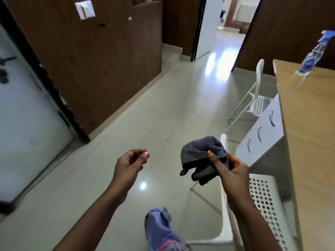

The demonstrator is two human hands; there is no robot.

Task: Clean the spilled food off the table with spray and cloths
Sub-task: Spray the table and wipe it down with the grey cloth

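In the head view, the light wooden bench [308, 124] is cut off at the right edge, so most of its top is out of sight and no spilled food can be made out on the part that shows. The clear plastic spray bottle with a blue label and blue trigger head [315, 53] stands on the far part of the bench, well apart from both hands. It looks blurred, and its trigger head reaches the picture's edge. Its long axis appears tilted, with the head up and to the right.

The right hand [233, 171] grips a dark grey cloth with a black edge [203, 156]. The thumb [215, 163] presses on the front of the cloth and the other fingers curl behind it, mostly hidden. The cloth is bunched, so its full shape cannot be seen. Its rounded, soft-looking bulk rises above the thumb, and folded layers hang below and to the left of the fingers. A small black loop [183, 172] sticks out at the lower left corner.

The left hand [130, 162] is held in the air to the left of the cloth, apart from it. Its fingers are loosely curled toward the thumb, and they hold nothing that can be seen.

Below the right hand stands a white perforated chair [262, 200], partly covered by the forearm.
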